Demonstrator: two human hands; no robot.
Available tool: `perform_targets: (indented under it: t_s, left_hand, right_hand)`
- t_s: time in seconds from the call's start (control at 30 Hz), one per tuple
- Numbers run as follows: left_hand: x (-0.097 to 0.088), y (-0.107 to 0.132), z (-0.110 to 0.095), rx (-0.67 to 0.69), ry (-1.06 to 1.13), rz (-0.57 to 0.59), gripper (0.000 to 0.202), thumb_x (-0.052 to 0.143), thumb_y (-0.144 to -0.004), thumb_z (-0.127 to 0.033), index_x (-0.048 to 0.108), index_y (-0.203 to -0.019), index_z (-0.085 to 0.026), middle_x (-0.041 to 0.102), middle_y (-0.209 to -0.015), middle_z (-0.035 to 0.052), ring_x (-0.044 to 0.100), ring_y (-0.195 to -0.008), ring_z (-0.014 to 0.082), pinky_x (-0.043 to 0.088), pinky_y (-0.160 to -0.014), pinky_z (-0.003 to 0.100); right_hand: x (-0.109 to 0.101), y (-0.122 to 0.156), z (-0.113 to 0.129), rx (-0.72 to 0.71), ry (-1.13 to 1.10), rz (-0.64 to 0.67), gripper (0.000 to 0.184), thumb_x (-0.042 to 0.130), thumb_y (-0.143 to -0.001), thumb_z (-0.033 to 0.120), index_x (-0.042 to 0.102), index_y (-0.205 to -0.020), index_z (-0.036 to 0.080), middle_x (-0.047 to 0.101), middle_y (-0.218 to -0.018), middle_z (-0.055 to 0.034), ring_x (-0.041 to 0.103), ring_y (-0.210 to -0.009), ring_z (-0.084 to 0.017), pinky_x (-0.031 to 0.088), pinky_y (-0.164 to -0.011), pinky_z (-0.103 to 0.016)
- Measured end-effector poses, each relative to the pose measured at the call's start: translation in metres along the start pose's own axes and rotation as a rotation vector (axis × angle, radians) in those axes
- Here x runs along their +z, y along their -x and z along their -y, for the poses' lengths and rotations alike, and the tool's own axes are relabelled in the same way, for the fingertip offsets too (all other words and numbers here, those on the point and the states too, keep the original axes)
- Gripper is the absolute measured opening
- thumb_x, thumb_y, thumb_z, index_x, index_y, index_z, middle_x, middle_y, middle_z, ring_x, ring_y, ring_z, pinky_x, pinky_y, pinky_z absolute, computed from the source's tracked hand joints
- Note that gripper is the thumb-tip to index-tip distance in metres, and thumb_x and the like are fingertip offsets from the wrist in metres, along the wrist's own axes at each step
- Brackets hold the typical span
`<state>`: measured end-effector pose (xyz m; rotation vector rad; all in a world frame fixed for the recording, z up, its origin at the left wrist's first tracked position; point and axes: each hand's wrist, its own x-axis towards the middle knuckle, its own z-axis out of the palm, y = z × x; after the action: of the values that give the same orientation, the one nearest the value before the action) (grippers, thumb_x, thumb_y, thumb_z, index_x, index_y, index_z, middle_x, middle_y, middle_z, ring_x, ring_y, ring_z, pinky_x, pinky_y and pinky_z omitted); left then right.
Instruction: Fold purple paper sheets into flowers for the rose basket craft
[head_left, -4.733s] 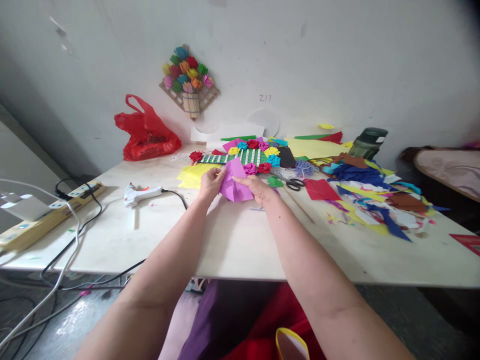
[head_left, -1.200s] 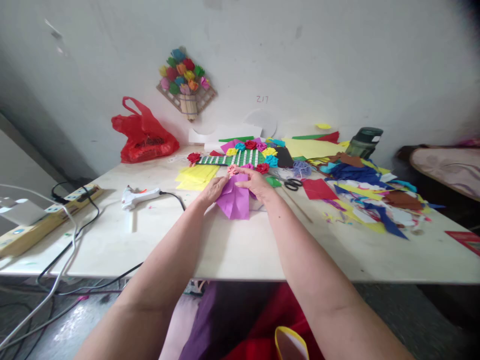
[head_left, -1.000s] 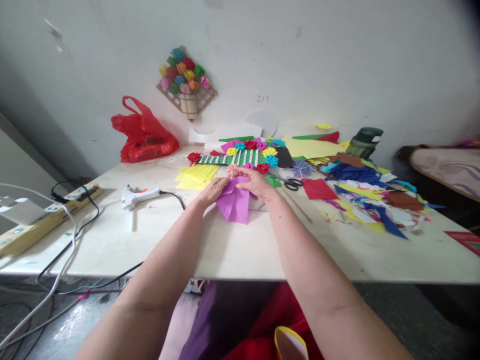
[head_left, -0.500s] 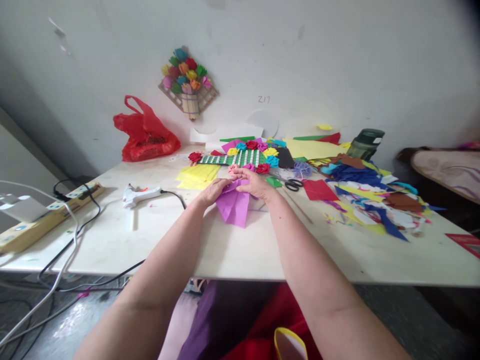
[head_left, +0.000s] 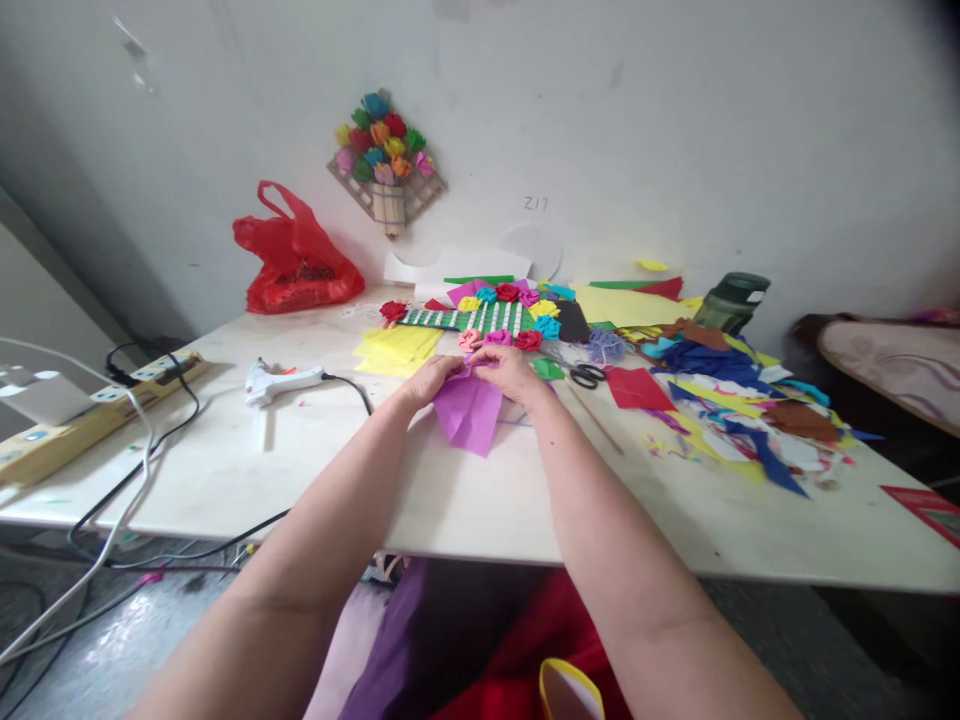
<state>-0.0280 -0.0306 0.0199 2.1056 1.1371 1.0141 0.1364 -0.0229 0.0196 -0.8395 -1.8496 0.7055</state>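
Note:
A creased purple paper sheet point(head_left: 469, 415) hangs between my two hands over the middle of the white table point(head_left: 315, 470). My left hand point(head_left: 427, 380) pinches its upper left edge with closed fingers. My right hand point(head_left: 508, 372) grips the upper right edge, fingers curled over it. Just beyond my hands lies a green-and-white slatted craft piece point(head_left: 480, 318) ringed by small rolled paper flowers in red, yellow, blue and pink.
A white glue gun point(head_left: 279, 380) with a black cord lies to the left, near a power strip point(head_left: 90, 420). Black scissors point(head_left: 586, 374) and a heap of coloured paper scraps point(head_left: 720, 400) fill the right side. A red plastic bag point(head_left: 296, 265) sits at the back wall.
The purple sheet was held up in front of the craft piece, then lowered and folded smaller toward the table. My hands moved closer together along its top edge.

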Motion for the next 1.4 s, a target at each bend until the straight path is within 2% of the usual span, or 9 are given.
perform_targets:
  t_s: [0.07,0.2,0.4,0.63,0.97,1.17,1.4]
  left_hand:
    - [-0.002,0.001,-0.002,0.025,-0.052,-0.015,0.020,0.037,-0.074,-0.025,0.044,-0.058,-0.017,0.044,-0.060,-0.0007,0.040,-0.062,0.0124,0.034,-0.060,0.025]
    - [-0.003,0.001,-0.007,-0.009,-0.045,-0.036,0.026,0.034,-0.079,-0.028,0.046,-0.058,-0.017,0.045,-0.059,0.0005,0.041,-0.060,0.0129,0.035,-0.059,0.025]
    - [-0.002,0.003,-0.010,-0.136,0.112,0.023,0.035,0.040,-0.078,-0.043,0.048,-0.060,-0.015,0.042,-0.055,-0.0013,0.037,-0.053,0.0102,0.030,-0.049,0.024]
    - [-0.002,0.006,-0.013,-0.190,0.281,0.069,0.033,0.050,-0.073,-0.045,0.046,-0.061,-0.015,0.041,-0.053,-0.0030,0.036,-0.048,0.0081,0.026,-0.045,0.023]
    - [0.000,0.007,-0.014,-0.185,0.277,0.036,0.036,0.056,-0.068,-0.050,0.048,-0.063,-0.015,0.042,-0.054,-0.0034,0.036,-0.048,0.0071,0.027,-0.045,0.022]
    - [0.001,0.006,-0.014,-0.156,0.246,0.022,0.039,0.052,-0.070,-0.053,0.047,-0.063,-0.015,0.040,-0.056,-0.0029,0.033,-0.049,0.0071,0.026,-0.044,0.021]
    - [0.003,0.004,-0.012,-0.117,0.165,-0.013,0.041,0.048,-0.072,-0.055,0.041,-0.060,-0.017,0.035,-0.054,-0.0036,0.031,-0.048,0.0070,0.024,-0.043,0.020]
  right_hand:
    - [0.001,0.000,-0.004,-0.009,0.013,-0.006,0.010,0.058,-0.065,0.016,0.065,-0.072,0.015,0.065,-0.077,-0.0034,0.059,-0.076,-0.015,0.046,-0.076,-0.030]
    - [0.002,-0.001,-0.009,-0.007,0.037,-0.032,0.010,0.057,-0.067,0.020,0.065,-0.067,0.015,0.064,-0.072,-0.0034,0.058,-0.070,-0.015,0.046,-0.071,-0.029]
    - [0.002,-0.001,-0.009,0.032,-0.034,-0.052,0.009,0.057,-0.065,0.018,0.065,-0.070,0.016,0.064,-0.075,-0.0028,0.058,-0.073,-0.015,0.046,-0.074,-0.030]
    - [0.001,-0.001,-0.009,0.111,-0.084,-0.048,0.013,0.056,-0.063,0.015,0.066,-0.072,0.017,0.064,-0.074,-0.0012,0.058,-0.076,-0.016,0.045,-0.077,-0.032]
    - [0.000,0.001,0.005,0.215,-0.181,-0.082,0.010,0.059,-0.060,0.016,0.064,-0.069,0.016,0.063,-0.070,-0.0005,0.058,-0.073,-0.015,0.044,-0.077,-0.031]
    - [-0.002,0.003,0.011,0.304,-0.353,-0.131,0.018,0.062,-0.059,0.021,0.063,-0.076,0.016,0.064,-0.078,-0.0019,0.059,-0.080,-0.015,0.045,-0.077,-0.031]
    - [-0.001,0.002,0.008,0.325,-0.381,-0.151,0.022,0.064,-0.058,0.024,0.064,-0.078,0.016,0.065,-0.082,-0.0021,0.059,-0.079,-0.014,0.045,-0.074,-0.028]
